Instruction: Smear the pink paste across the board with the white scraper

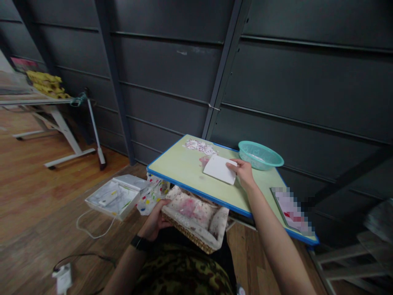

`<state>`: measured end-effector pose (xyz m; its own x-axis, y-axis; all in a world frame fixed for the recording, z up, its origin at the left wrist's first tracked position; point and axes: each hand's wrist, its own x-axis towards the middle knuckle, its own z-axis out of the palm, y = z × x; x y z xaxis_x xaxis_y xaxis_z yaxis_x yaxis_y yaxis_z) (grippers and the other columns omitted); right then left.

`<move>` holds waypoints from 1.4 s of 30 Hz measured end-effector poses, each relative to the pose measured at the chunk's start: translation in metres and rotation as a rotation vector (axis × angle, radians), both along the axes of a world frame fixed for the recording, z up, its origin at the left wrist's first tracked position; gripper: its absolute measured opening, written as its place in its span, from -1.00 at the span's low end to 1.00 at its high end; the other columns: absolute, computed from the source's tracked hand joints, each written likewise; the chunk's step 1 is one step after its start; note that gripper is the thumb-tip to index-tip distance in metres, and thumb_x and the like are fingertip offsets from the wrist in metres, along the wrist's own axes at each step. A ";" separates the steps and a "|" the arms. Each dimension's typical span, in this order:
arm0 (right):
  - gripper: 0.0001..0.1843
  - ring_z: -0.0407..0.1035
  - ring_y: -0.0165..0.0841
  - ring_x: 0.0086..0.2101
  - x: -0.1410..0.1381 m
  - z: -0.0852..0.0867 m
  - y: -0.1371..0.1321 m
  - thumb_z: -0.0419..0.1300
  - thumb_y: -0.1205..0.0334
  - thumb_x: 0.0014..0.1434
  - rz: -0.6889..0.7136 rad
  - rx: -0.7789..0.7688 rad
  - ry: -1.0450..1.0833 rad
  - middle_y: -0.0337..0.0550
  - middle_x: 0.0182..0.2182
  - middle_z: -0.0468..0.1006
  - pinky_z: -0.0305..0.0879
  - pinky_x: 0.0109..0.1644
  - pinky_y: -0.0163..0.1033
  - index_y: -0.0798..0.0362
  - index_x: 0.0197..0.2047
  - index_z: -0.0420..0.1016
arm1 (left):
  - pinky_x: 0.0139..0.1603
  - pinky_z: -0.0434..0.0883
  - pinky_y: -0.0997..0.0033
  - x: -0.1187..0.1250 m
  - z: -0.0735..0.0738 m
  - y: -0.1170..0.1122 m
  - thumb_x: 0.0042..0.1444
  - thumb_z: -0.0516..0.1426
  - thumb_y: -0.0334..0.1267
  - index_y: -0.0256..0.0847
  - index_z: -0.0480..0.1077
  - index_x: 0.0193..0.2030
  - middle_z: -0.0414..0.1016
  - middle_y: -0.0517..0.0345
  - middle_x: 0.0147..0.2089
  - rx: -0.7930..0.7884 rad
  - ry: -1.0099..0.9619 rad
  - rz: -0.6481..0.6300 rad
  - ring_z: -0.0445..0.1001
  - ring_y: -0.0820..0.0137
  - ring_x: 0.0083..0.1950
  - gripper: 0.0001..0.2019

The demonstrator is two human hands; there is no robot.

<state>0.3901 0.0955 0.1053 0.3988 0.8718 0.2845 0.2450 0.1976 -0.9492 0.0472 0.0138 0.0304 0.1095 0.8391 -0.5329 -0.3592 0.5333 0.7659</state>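
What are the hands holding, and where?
The right hand pinches a white card by its right edge; the left hand grips the lined basket at its left rim.

A table (181,166) stood at the centre of the frame, in front of a wall (172,69). Near its middle lay a sheet (218,169), with the right hand (245,173) gripping its right edge. Behind the sheet, to the upper left, sat a heap of scraps (199,146). To the upper right sat a basin (260,155). A booklet (291,211) lay at the table's right end. Just below the table's front edge was a basket (196,215), with the left hand (154,221) grasping its left rim. Left of the basket, on the floor, were a bag (150,194) and, further left, a box (115,196). A second table (30,100) stood in the upper left.
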 end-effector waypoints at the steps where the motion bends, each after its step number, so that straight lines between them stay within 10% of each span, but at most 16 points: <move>1: -0.55 0.41 -0.27 -0.47 0.000 0.001 0.000 0.51 -0.06 -0.37 -0.007 -0.005 0.011 -0.08 -0.46 0.65 0.25 -0.41 -0.21 0.08 -0.43 0.69 | -0.40 0.63 0.26 0.000 0.000 0.000 0.23 0.16 -0.19 -0.20 0.43 -0.13 0.57 0.13 -0.44 0.001 -0.003 0.002 0.58 0.28 -0.48 -0.85; 42: -0.32 0.28 -0.45 -0.58 -0.034 0.007 -0.013 0.62 -0.25 -0.42 0.407 -0.284 0.012 -0.27 -0.57 0.52 0.09 -0.51 -0.33 0.04 -0.40 0.50 | -0.43 0.58 0.29 -0.014 -0.005 0.007 0.01 0.32 -0.11 -0.19 0.43 -0.23 0.51 0.20 -0.50 0.016 -0.015 0.012 0.52 0.30 -0.51 -0.73</move>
